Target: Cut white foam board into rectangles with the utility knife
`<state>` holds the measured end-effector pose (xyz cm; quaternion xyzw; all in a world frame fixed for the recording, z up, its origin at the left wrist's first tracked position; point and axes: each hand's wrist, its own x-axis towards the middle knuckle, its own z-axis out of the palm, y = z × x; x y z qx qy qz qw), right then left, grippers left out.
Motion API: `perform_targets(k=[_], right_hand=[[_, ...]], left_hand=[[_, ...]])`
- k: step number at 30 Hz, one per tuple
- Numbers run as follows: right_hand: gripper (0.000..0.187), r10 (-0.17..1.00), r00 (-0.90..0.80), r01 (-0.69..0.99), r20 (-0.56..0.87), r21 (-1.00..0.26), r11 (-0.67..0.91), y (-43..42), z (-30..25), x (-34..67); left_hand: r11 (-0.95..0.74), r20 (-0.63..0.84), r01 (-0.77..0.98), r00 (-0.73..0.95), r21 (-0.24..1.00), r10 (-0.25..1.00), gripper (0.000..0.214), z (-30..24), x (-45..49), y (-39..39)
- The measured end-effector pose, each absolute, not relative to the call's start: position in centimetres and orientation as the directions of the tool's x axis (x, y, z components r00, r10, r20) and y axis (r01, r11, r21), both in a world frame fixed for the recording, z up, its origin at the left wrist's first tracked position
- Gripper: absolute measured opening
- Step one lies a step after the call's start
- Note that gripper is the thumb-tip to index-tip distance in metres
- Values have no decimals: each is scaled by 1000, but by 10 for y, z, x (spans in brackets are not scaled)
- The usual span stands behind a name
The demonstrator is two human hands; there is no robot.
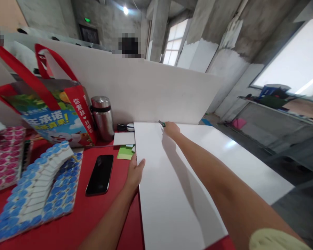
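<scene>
A large white board [156, 194] lies flat on the red tabletop, its far end against an upright white panel. My left hand [135, 172] grips the board's left edge, thumb on top and the other fingers partly hidden at the side. Near the far edge my right hand [171, 130] is closed round a green utility knife [162, 123], whose grey tip points left over the board. Another white sheet [250, 170] extends to the right, past my right arm. A small white piece [123, 139] and green paper [125, 152] lie just left of the board.
Left on the red table [94, 222] are a phone [99, 174], a steel flask [103, 118], glasses [125, 127], a shopping bag [52, 107] and blue rosette pieces [59, 191]. The upright panel [151, 90] closes off the back. A cluttered shelf [281, 111] stands right.
</scene>
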<state>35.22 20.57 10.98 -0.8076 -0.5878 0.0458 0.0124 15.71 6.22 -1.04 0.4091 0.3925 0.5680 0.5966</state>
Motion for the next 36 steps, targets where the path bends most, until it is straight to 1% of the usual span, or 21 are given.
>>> perform_targets(k=[4,11,22,29,32,36], right_hand=[[30,943,328,940,-62,-83,-332,209,110,353],[30,943,326,938,-69,-100,-332,217,104,353],[30,950,299,947,-85,-93,-306,222,106,353],[32,952,289,951,-105,-83,-298,226,108,351],[32,954,277,955,-110,-75,-286,225,111,351],[30,957,264,960,-122,-64,-273,221,111,351]], left_hand=[[28,-7,-355,61,934,998,55,-12,156,62],[-9,29,-337,55,941,998,54,-18,156,64],[10,28,-385,92,923,995,61,-10,156,61],[-4,51,-382,112,924,992,66,-7,155,60],[5,50,-396,127,918,991,66,-6,155,60],[5,37,-376,104,927,994,63,-10,155,60]])
